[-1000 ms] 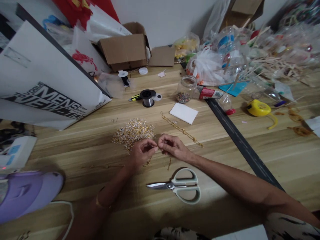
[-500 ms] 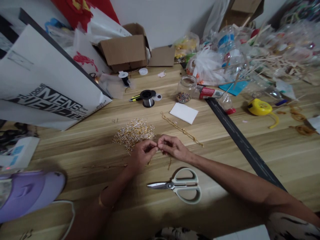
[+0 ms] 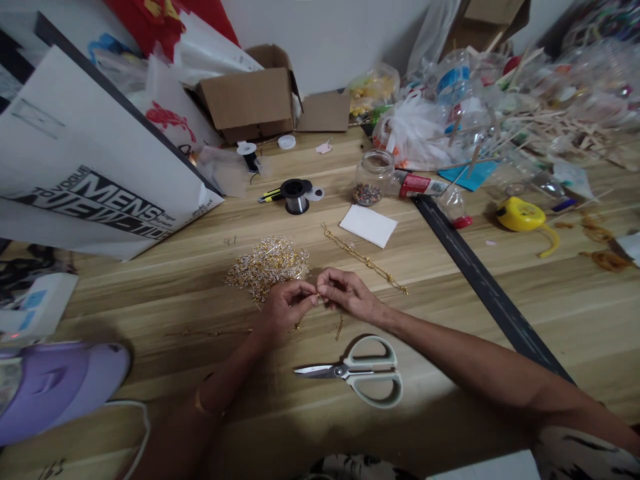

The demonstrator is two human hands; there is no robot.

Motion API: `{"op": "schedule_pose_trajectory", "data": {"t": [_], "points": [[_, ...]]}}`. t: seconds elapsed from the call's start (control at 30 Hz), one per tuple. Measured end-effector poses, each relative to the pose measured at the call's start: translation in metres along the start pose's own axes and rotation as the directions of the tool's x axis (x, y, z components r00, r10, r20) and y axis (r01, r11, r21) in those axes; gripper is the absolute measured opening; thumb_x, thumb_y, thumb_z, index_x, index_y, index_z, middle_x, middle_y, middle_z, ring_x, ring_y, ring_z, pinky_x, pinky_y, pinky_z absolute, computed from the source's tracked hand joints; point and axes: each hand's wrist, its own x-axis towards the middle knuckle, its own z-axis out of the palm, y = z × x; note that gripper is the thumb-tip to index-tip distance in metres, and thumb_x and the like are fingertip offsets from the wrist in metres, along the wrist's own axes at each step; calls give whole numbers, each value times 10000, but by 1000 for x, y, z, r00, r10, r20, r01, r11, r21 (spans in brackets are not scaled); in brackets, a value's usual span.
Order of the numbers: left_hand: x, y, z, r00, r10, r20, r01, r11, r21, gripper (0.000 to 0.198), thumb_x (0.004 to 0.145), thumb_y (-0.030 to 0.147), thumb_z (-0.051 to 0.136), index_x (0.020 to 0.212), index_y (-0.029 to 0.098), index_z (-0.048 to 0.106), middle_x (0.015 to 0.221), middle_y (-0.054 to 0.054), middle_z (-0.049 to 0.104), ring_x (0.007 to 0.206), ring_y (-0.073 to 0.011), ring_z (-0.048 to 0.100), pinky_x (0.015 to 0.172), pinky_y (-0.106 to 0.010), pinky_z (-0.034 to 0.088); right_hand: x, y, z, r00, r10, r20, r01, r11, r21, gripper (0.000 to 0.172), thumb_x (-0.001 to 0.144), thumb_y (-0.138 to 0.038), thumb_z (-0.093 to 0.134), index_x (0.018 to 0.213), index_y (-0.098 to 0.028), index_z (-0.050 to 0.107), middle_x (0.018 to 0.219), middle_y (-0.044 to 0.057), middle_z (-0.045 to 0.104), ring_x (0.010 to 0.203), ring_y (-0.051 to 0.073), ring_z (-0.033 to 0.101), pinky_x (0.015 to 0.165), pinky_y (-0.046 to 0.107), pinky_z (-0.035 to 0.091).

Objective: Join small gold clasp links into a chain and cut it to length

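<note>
My left hand (image 3: 287, 305) and my right hand (image 3: 345, 293) meet fingertip to fingertip over the wooden table (image 3: 450, 313), both pinched on a small gold piece too tiny to name. A short gold chain bit (image 3: 339, 327) hangs or lies just below them. A heap of gold pins (image 3: 267, 263) lies right behind my left hand. A longer gold chain (image 3: 365, 260) stretches behind my right hand. White-handled scissors (image 3: 360, 372) lie shut in front of my hands.
A wire spool (image 3: 296, 195), a bead jar (image 3: 373, 177), a white card (image 3: 368, 226), a yellow tape measure (image 3: 520, 217) and a dark strip (image 3: 480, 280) lie further back. A cardboard box (image 3: 250, 97), a white bag (image 3: 90, 167) and plastic clutter (image 3: 500, 100) line the wall. A purple object (image 3: 55, 387) sits at left.
Both hands stay pinched together at the same spot; only the fingertips shift slightly.
</note>
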Motion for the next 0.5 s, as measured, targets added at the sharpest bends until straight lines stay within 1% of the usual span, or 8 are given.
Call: {"op": "schedule_pose_trajectory", "data": {"t": [0.1, 0.2, 0.5], "points": [[0, 4, -1, 1000, 10, 6, -11, 999, 39, 147, 737, 264, 633, 795, 131, 657, 687, -24, 665, 615, -117, 579, 579, -201, 432, 0, 1, -1, 1000, -2, -9, 2, 1000, 6, 304, 801, -441, 597, 786, -147, 522, 632, -30, 496, 516, 67, 456, 471, 178, 376], [0, 6, -1, 1000, 14, -3, -13, 998, 67, 145, 742, 272, 618, 754, 132, 651, 607, 1, 612, 551, -94, 524, 525, -184, 395, 0, 1, 0, 1000, 3, -9, -3, 1000, 5, 304, 793, -442, 606, 783, -148, 530, 623, -34, 489, 513, 68, 453, 470, 179, 375], [1, 1, -2, 1000, 29, 8, -30, 995, 93, 113, 738, 244, 612, 698, 138, 614, 599, 13, 585, 556, -90, 507, 542, -185, 379, -1, -3, 0, 1000, 10, 20, -9, 999, -33, 313, 799, -450, 596, 771, -148, 519, 631, -37, 468, 528, 68, 443, 486, 183, 360]]}}
